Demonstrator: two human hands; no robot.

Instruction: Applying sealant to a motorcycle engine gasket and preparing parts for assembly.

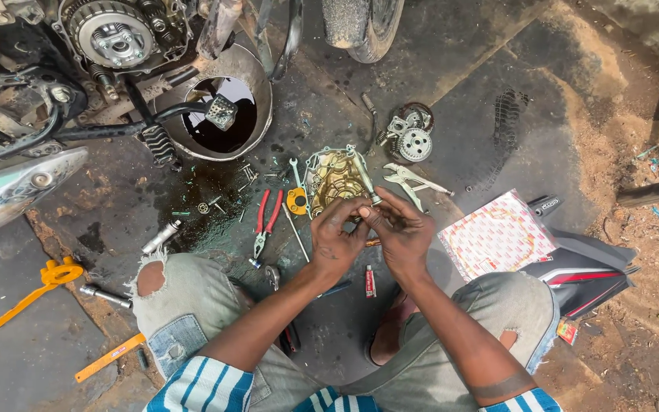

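Dismantled grey motorcycle engine (116,38) is running off the top-left edge. Round metal oil pan (257,76) is sitting partly hidden behind a footpeg. Gold-coloured engine cover (333,177) is lying beyond both hands. Left hand (335,240) and right hand (402,233) are pinching together a tiny part, indistinguishable between the fingertips.

Single head-worn view, looks steeply down from above the person's bent knees, close over both hands, facing forward across oily ground (451,114) towards a motorcycle engine (116,34) at top left
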